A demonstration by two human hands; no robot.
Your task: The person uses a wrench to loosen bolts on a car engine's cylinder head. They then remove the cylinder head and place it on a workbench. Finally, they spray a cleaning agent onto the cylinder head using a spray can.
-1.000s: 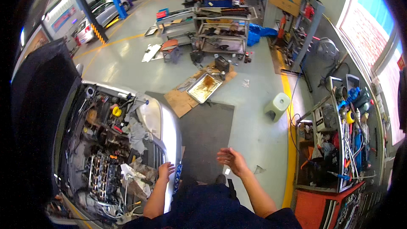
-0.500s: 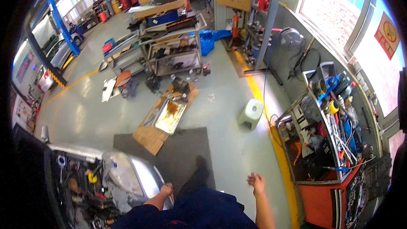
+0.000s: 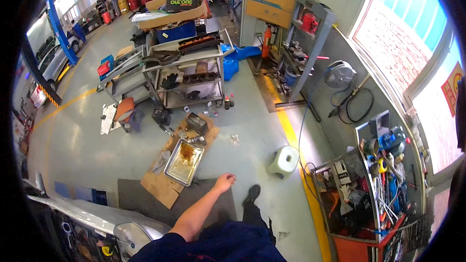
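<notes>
My left hand [image 3: 227, 181] hangs over the floor, its fingers loosely bent and slightly apart, with no object visible in it. Below and ahead of it, a metal drip tray [image 3: 179, 172] with brown residue lies on a cardboard sheet [image 3: 166, 195], beside a dark battery-like box [image 3: 196, 124]. The silver car [image 3: 99, 217] with its engine bay exposed fills the lower left, near my forearm. A pale green plastic stool [image 3: 283, 162] stands ahead on the right, past my dark shoe [image 3: 253, 193]. My right hand is out of view.
Metal trolleys [image 3: 183, 101] loaded with parts stand ahead. A press frame [image 3: 318, 43], hose reel [image 3: 338, 73] and cluttered tool cart [image 3: 352, 184] line the right wall, with a hose [image 3: 301, 131] along the floor. Blue lift posts [image 3: 60, 34] and another car [image 3: 53, 68] are at far left.
My body has turned away from the engine bay and stepped forward. My left hand has swung forward over the floor; my right hand has left view. The car has shifted down-left in view.
</notes>
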